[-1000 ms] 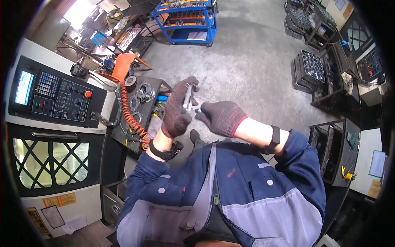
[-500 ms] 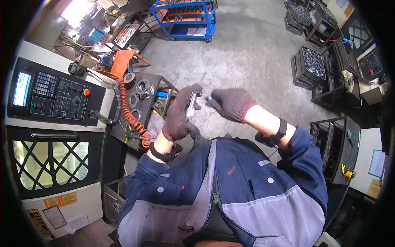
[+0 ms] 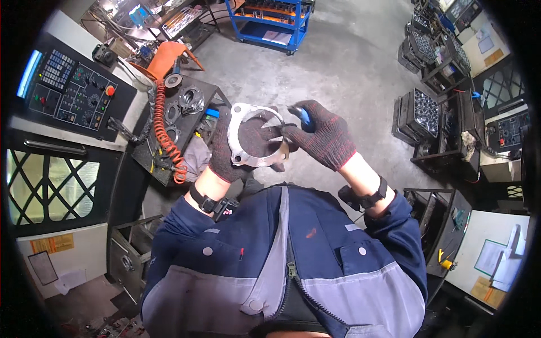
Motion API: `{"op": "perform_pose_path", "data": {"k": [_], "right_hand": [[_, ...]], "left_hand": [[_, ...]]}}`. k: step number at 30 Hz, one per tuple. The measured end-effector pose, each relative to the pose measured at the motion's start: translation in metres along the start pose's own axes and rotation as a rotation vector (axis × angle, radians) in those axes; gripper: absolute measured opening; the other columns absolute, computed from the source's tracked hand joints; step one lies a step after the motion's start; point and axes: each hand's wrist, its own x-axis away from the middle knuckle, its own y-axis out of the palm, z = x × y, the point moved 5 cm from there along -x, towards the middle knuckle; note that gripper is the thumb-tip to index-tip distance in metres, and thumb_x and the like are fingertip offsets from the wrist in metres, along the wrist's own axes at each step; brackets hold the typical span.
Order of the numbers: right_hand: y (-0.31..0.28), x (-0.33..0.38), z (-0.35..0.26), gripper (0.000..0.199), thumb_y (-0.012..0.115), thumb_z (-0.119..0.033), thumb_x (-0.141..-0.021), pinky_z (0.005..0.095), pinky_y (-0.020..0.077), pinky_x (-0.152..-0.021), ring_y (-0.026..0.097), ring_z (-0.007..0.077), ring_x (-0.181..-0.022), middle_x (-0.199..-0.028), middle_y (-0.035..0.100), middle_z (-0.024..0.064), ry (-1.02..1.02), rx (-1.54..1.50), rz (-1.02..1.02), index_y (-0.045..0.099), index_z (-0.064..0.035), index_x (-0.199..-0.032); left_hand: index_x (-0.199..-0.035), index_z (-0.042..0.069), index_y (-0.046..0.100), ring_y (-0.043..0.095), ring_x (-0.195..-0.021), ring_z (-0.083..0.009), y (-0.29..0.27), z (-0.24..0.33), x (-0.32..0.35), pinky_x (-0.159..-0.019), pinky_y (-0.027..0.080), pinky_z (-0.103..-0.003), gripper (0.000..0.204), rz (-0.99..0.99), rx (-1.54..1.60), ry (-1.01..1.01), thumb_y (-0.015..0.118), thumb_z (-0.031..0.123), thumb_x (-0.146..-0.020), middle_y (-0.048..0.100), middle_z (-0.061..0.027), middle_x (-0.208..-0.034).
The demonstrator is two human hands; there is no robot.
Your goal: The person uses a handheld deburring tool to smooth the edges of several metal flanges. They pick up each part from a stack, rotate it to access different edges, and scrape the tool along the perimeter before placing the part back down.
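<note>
A flat silver metal ring flange [image 3: 241, 135] with bolt ears faces the camera in front of my chest. My left hand [image 3: 239, 147], in a dark knit glove, is behind it and holds it up by its lower rim. My right hand [image 3: 322, 134], gloved the same way, grips a small blue-handled tool [image 3: 305, 118] and its thin tip touches the ring's inner edge on the right side. My blue and grey work jacket fills the lower part of the view.
A machine control panel [image 3: 67, 93] with buttons is at the left. A dark bench [image 3: 177, 121] beside it carries round metal parts and an orange coiled hose [image 3: 166, 138]. A blue shelf cart [image 3: 270, 25] stands far ahead; racks of parts [image 3: 425, 112] are at the right.
The flange has turned from edge-on to face the camera and come closer. My right hand has moved in so the tool tip meets the ring's inner edge.
</note>
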Motion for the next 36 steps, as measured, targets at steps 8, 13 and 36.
{"op": "perform_pose_path", "data": {"k": [8,13,36], "right_hand": [[0.023,-0.019,0.01,0.034,0.072,-0.034,-0.093,0.035,0.0539,-0.056,0.061,0.0143,-0.054,-0.07,0.066,0.0103,0.03,-0.167,-0.12,0.069,-0.0003,-0.097],[0.029,-0.021,0.013,0.034,0.07,-0.033,-0.094,0.0303,0.0414,-0.039,0.054,0.0131,-0.044,-0.06,0.057,0.0054,0.304,-0.461,-0.147,0.065,0.0005,-0.091],[0.099,-0.05,-0.061,0.03,0.072,-0.031,-0.092,0.0276,0.0399,-0.039,0.052,0.013,-0.043,-0.062,0.055,0.0029,0.409,-0.623,-0.129,0.062,-0.0028,-0.091]], "left_hand": [[-0.155,-0.001,0.035,0.055,-0.128,-0.0524,-0.006,-0.005,0.001,-0.086,0.053,-0.073,0.123,0.003,-0.077,-0.176,0.038,0.096,-0.08,0.045,-0.0316,-0.15],[-0.152,0.001,0.042,0.066,-0.116,-0.0433,-0.031,0.019,0.014,-0.082,0.063,-0.052,0.093,0.128,-0.455,-0.126,0.048,0.074,-0.096,0.055,-0.0296,-0.143],[-0.119,-0.003,0.071,0.065,-0.117,-0.0214,-0.214,0.139,0.076,-0.104,0.049,-0.037,0.044,0.468,-1.031,0.015,0.067,0.036,-0.099,0.076,-0.0118,-0.102]]}}
